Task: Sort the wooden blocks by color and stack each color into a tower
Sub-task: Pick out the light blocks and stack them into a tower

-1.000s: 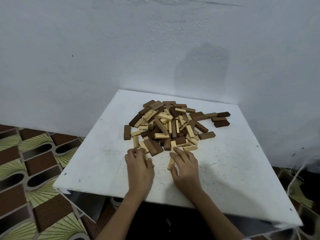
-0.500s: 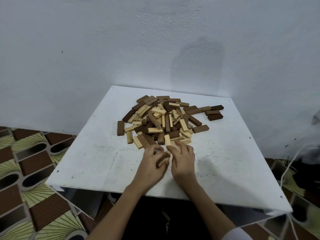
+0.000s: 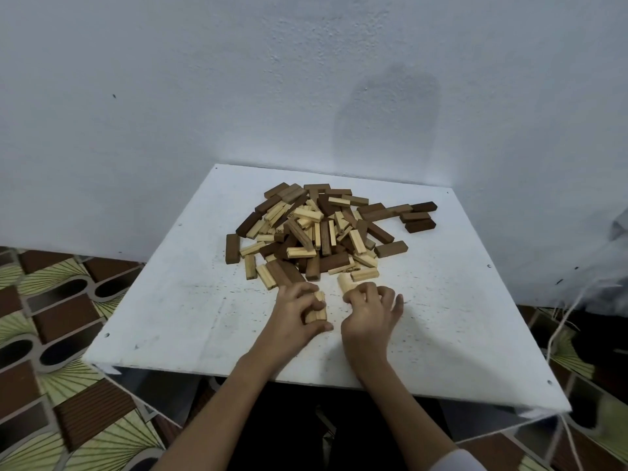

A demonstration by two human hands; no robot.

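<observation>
From the head camera, a white square surface [image 3: 190, 300] stands against a pale wall [image 3: 204, 79], over a patterned tile floor [image 3: 44, 334]. A loose pile of wooden blocks [image 3: 316, 232], light and dark mixed together, lies on the far half of the surface, slightly right of the middle. A few dark blocks [image 3: 419, 217] lie apart at the pile's far right edge, and one dark block [image 3: 232, 248] lies alone at its left edge.

Both hands are at the near edge of the pile. The left hand [image 3: 295, 317] has its fingers curled in a narrow grip around light blocks [image 3: 317, 309], which stand just off the pile on the near side. The right hand [image 3: 370, 307] is just to the right of it, fingers bent, thumb and forefinger pinching the near end of another light block [image 3: 345, 282] that points toward the pile. The two hands are close but apart. A pale sleeve cuff [image 3: 455, 465] shows at the bottom edge on the right arm.
</observation>
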